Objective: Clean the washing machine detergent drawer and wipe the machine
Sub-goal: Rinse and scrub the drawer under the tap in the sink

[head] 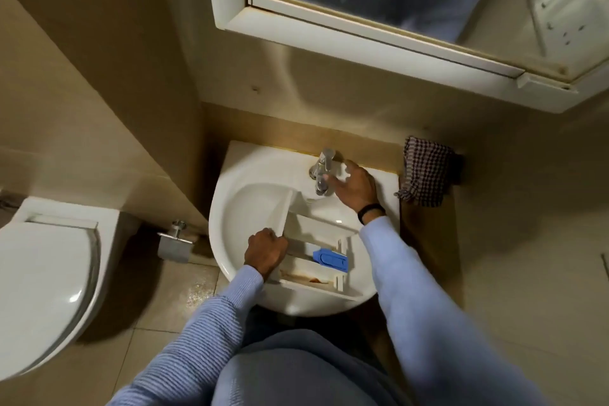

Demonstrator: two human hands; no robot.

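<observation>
We stand at a white sink (227, 194) and the washing machine's detergent drawer (316, 231) lies inside it, between our two hands. Our left hand (266, 250) is curled tight around the drawer's long front edge and holds it. Our right hand (354, 186) reaches up to the shiny tap (322, 171) at the back of the sink. Its fingers are spread out and hold nothing. It may be touching the tap, but that spot is blurry. A black band (370, 211) sits on the right wrist. Just right of our left hand, a blue piece (329, 259) sits in the drawer, and a brown stain (314, 280) marks the part nearest to us. A checked cloth (425, 171) hangs to the right of our right hand. A white toilet (43, 273) stands far to the left of our left hand. A mirror cabinet (362, 46) hangs above both hands.
</observation>
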